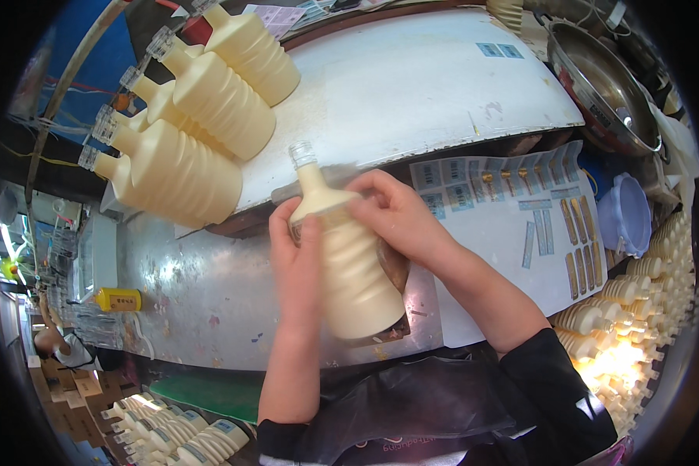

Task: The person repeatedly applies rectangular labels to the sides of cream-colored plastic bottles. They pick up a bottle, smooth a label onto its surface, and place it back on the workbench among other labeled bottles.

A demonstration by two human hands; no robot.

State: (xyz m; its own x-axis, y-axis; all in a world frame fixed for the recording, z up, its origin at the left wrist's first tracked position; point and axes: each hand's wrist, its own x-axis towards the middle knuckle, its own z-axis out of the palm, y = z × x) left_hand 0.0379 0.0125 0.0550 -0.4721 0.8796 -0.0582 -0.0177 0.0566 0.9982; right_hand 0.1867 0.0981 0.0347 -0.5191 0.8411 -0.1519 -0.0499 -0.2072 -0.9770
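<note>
Now both hands on the ribbed cream bottle (348,256): left hand (297,252) curled around its side, right hand (396,213) closed at its shoulder.

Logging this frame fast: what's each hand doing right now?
Left hand: closed on the cream ribbed bottle.
Right hand: closed on the same bottle's shoulder.

Both hands grip a cream ribbed plastic bottle (348,264) near its shoulder. The left hand (297,248) clasps one side. The right hand (396,213) presses opposite.
</note>
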